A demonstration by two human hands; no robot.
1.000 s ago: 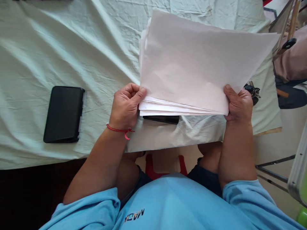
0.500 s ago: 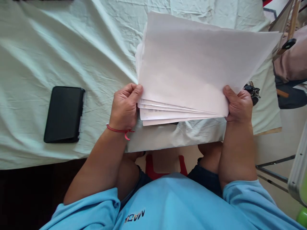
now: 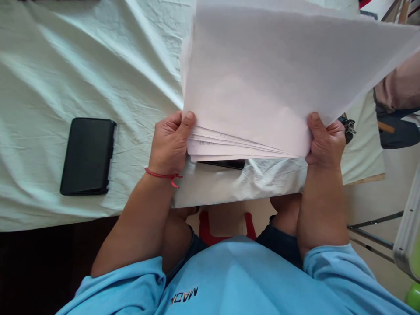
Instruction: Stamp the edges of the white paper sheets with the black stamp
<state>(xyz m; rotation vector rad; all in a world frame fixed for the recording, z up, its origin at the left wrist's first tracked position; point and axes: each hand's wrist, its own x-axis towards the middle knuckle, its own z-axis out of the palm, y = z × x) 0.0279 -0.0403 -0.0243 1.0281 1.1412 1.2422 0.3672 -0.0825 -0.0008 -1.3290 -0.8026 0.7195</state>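
A stack of white paper sheets (image 3: 256,83) is held up over the cloth-covered table, its near edges fanned out at the left. My left hand (image 3: 171,142) grips the stack's lower left edge, thumb on top and fingers underneath. On the other side, my right hand (image 3: 326,140) pinches the lower right corner, thumb also on top. The top sheet looks blank; a little print shows on a lower sheet's edge. Beneath the stack, a dark flat object (image 3: 226,164) pokes out on the cloth, mostly covered.
A black phone-like device (image 3: 88,156) lies on the pale green tablecloth (image 3: 39,87) at the left. A bunch of keys (image 3: 348,128) rests beyond my right hand. A red stool (image 3: 210,236) is below the table edge, and a metal-framed item (image 3: 407,227) stands at the right.
The stack has risen and its far side has tilted up closer to the camera. More of the dark object beneath now shows. Both hands keep their grip.
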